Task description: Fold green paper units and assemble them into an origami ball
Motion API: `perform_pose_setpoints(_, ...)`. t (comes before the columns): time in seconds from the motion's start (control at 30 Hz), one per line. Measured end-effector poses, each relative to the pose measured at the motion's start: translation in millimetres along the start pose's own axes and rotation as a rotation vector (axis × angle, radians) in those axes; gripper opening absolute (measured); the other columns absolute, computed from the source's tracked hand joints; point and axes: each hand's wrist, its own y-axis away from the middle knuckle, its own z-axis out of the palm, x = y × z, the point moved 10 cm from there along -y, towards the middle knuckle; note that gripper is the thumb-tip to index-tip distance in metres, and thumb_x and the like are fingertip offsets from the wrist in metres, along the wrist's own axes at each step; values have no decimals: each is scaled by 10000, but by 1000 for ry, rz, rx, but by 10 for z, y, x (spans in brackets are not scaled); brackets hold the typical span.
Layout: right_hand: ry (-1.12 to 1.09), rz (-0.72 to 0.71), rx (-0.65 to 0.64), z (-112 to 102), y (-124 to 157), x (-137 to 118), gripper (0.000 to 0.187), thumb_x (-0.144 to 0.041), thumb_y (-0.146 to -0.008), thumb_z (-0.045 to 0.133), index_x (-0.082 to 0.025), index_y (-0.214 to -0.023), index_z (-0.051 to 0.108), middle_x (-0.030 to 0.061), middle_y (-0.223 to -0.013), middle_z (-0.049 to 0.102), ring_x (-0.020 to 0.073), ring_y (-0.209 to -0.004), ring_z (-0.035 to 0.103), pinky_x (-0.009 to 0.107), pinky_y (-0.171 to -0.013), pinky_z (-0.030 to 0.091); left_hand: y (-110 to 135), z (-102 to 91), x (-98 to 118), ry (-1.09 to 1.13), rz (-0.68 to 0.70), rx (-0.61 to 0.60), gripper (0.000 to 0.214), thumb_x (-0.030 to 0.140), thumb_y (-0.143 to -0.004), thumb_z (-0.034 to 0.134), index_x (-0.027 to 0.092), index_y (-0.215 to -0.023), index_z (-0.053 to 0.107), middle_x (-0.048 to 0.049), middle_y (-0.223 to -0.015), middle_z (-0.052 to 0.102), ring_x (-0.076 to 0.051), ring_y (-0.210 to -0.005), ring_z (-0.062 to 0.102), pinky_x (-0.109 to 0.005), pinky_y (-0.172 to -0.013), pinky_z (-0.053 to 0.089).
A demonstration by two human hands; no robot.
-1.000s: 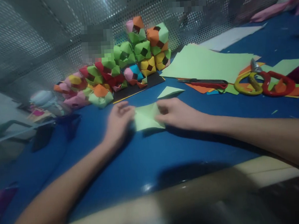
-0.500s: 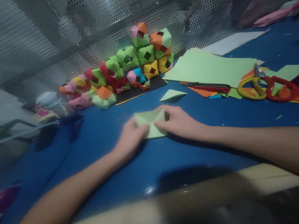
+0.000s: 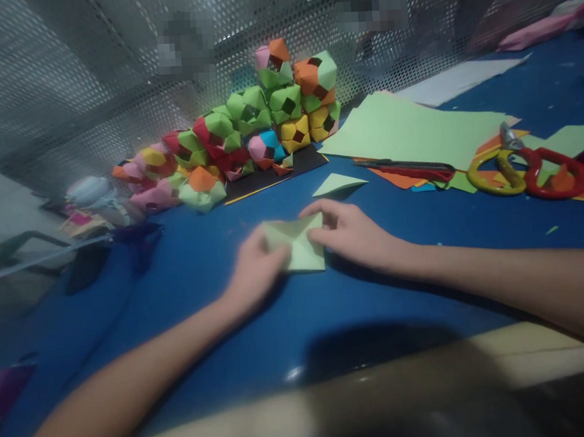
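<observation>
A small pale green piece of folded paper (image 3: pixel 303 250) is held just above the blue table, its flaps meeting near the middle. My left hand (image 3: pixel 260 262) grips its left side, thumb lying on the front face. My right hand (image 3: pixel 346 229) pinches the upper right edge, with the thumb in front and the fingers behind. The fingers behind the paper are partly hidden. Just beyond my hands, a folded pale green paper triangle (image 3: pixel 339 185) rests on the table.
Stacked folded-paper cubes (image 3: pixel 250 110) in many colours stand against a perforated metal screen (image 3: pixel 89 92). To the right lie green paper sheets (image 3: pixel 404 124), a red cutter knife (image 3: pixel 411 168) and scissors with yellow and red handles (image 3: pixel 556 172). A small doll-like figure (image 3: pixel 92 196) is at left.
My right thumb has shifted from the paper's centre toward its right edge. The paper's lower edge looks straighter now and more of its front shows. My left hand has barely moved.
</observation>
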Motion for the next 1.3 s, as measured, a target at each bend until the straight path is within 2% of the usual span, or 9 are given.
perform_pose_setpoints(0.23, -109, 28, 44, -10, -13, 55, 255, -57, -682, 520, -141, -920, 559, -54, -616, 498, 88, -534, 452, 212, -492, 365, 12, 3, 48, -48, 23, 0, 305, 179, -720, 561, 192, -1023, 589, -27, -890, 621, -131, -704, 549, -241, -592, 451)
perform_pose_setpoints(0.43, -218, -70, 99, -34, -40, 69, 189, -117, -678, 587, -153, -860, 549, -37, -655, 545, 78, -549, 480, 203, -500, 386, 11, -25, 16, -15, 31, 27, 278, 236, -773, 559, 205, -1045, 608, -26, -932, 635, -127, -702, 541, -237, -604, 437)
perform_pose_setpoints(0.6, -199, -144, 154, -113, -14, -5, 83, -216, -715, 620, -152, -731, 569, -19, -644, 562, 79, -561, 480, 208, -510, 394, 1, -76, -62, 114, 4, 67, 318, 297, -815, 522, 196, -1099, 625, -54, -971, 661, -160, -756, 575, -269, -651, 453)
perform_pose_setpoints(0.77, -164, -198, 131, -110, 14, -90, 100, -242, -738, 613, -151, -699, 625, -9, -639, 600, 91, -578, 496, 216, -524, 406, 10, -60, -17, 88, 18, 68, 318, 343, -813, 549, 186, -1065, 663, -71, -985, 674, -194, -827, 596, -296, -685, 472)
perform_pose_setpoints(0.93, -203, -243, 106, -100, 36, -153, 113, -258, -742, 626, -150, -738, 659, 10, -702, 658, 112, -640, 556, 235, -591, 445, 34, 15, 87, 20, 56, 4, 325, 396, -821, 558, 174, -1028, 671, -74, -991, 678, -176, -801, 593, -271, -661, 460)
perform_pose_setpoints(1.1, -137, -237, 131, -127, 46, -168, 128, -263, -740, 645, -149, -689, 619, 0, -652, 620, 103, -605, 534, 224, -557, 430, 70, 57, 148, -57, 78, -33, 319, 401, -842, 533, 167, -999, 683, -68, -975, 678, -159, -783, 569, -263, -675, 440)
perform_pose_setpoints(1.3, -128, -249, 91, -76, 50, -181, 117, -239, -745, 632, -155, -667, 613, -8, -641, 621, 104, -609, 543, 222, -559, 425, 106, 82, 187, -85, 92, -35, 287, 366, -831, 546, 162, -971, 692, -47, -895, 672, -152, -769, 553, -246, -667, 420)
